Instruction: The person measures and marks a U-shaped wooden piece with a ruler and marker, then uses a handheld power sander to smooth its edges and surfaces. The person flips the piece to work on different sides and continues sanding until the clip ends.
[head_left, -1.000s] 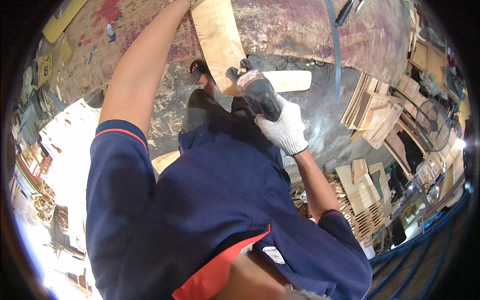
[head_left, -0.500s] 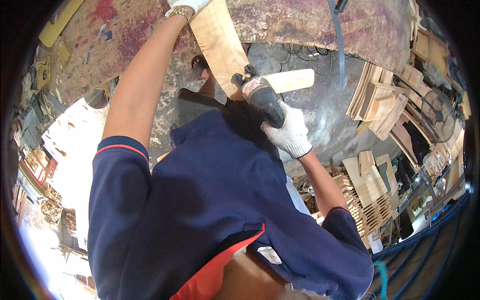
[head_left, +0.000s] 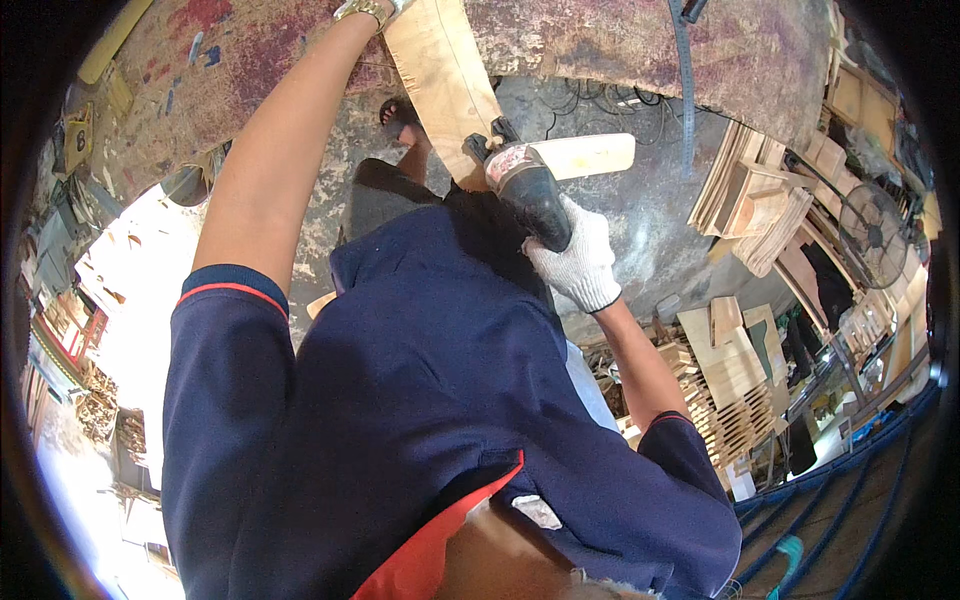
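Two arms are reaching forward over one worn, red-stained surface. On the left, the bare left arm is stretching up to the top edge of the view, where the left hand is sitting mostly out of frame above a gold wristband; I cannot tell how its fingers are set, though it is lying right at the upper end of the wooden board. That one pale board is slanting down from the top edge toward the middle, its lower end meeting the nose of a single power tool with a dark body and a reddish head. A second, lighter strip of wood is jutting out to the right just behind the tool. The right hand, in a white knit glove, is wrapping closed around the tool's dark grip. The person's navy shirt with red trim is filling the lower middle and hiding the floor beneath. One grey strap is hanging down over the surface's curved front edge. Farther right, stacks of cut wooden panels and a round fan are crowding the floor, leaving little open room on that side; on the far left, a bright sunlit opening is showing past the surface's edge.
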